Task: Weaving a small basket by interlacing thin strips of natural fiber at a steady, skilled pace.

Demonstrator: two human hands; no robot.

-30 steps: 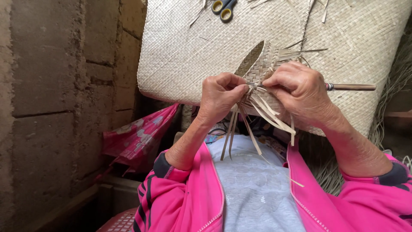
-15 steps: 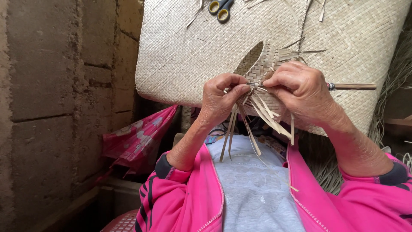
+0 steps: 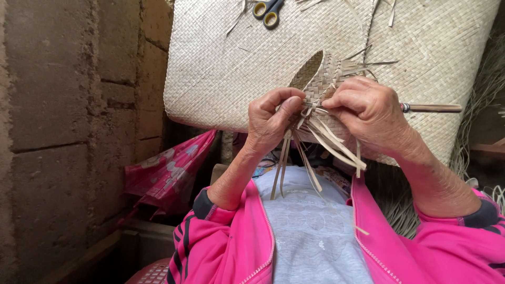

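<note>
A small half-woven straw piece (image 3: 320,79) with a rounded hollow top is held up in front of me. Loose pale strips (image 3: 315,150) hang from its lower edge toward my chest. My left hand (image 3: 272,120) pinches the strips at the piece's left side. My right hand (image 3: 371,113) grips the piece from the right and also holds a thin wooden-handled tool (image 3: 432,108) that sticks out to the right. Both sleeves are bright pink.
A large woven straw mat (image 3: 221,68) lies behind the hands, with yellow-handled scissors (image 3: 267,11) on its top edge. A rough block wall (image 3: 68,105) fills the left. A pink patterned bag (image 3: 168,173) sits below the mat. Loose straw fibres (image 3: 481,100) hang at right.
Both hands have shifted slightly upward with the woven piece. The left fingers have tightened on the strips.
</note>
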